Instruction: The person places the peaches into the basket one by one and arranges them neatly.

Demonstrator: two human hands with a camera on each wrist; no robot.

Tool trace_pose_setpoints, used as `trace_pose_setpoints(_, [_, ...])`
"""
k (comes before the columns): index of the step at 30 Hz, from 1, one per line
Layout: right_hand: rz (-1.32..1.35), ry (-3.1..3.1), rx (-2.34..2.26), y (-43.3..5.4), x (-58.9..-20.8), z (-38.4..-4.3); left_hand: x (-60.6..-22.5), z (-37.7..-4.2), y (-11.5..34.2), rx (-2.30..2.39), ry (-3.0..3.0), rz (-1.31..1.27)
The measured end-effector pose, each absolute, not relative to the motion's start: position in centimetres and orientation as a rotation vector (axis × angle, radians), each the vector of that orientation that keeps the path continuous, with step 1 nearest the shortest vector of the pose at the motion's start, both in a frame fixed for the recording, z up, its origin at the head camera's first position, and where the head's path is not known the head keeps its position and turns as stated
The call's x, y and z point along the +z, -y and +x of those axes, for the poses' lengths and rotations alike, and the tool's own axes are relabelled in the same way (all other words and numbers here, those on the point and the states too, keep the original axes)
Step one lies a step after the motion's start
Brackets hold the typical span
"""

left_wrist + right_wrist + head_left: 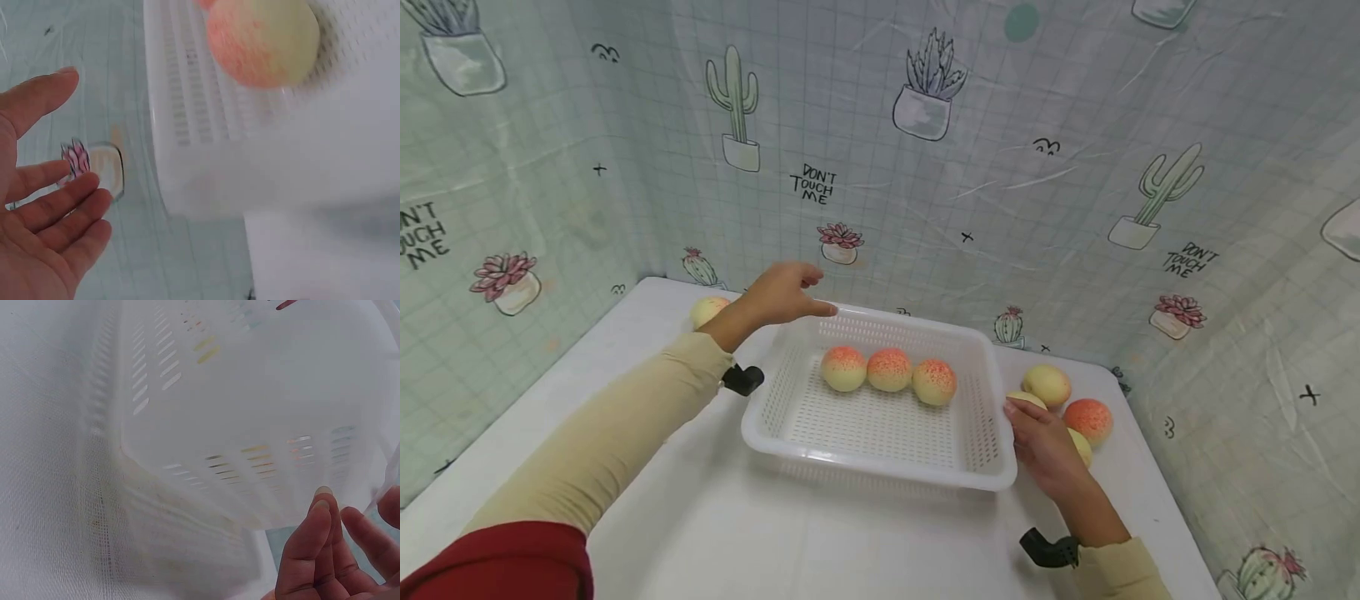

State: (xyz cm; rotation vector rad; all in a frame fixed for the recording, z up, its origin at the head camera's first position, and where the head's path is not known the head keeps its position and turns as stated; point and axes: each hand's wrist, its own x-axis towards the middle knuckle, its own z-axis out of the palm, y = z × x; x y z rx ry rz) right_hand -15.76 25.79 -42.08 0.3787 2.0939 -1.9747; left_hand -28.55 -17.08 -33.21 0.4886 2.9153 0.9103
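Observation:
A white plastic basket (880,477) with slotted walls holds a row of three red-and-yellow peaches (890,370). By its back left corner is my left hand (775,296), fingers loosely spread with nothing in them; the left wrist view shows this hand (47,219) apart from the basket wall (200,181). My right hand (1045,446) grips the basket's right rim. Seen from the right wrist, its bent fingers (306,550) are at the rim, beside the slotted outer wall (262,394); the exact contact is partly hidden.
Right of the basket lie several more peaches, among them a yellow one (1047,385) and a red one (1087,422). Another peach (709,310) sits at the back left, partly behind my left wrist. A printed curtain (880,183) encloses the white table (722,517).

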Motion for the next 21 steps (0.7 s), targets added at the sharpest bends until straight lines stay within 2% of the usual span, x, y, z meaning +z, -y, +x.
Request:
trace_pose_setpoints(14, [0.393,-2.096,-1.95,-25.3,-42.0,-15.7,-34.7,-30.0,25.1,0.924,-2.995,0.201])
trace_pose_setpoints(21, [0.399,-2.121,-1.907,-25.8,-41.7,-15.4,-37.1,-30.6,27.4,0.885,-2.975,0.122])
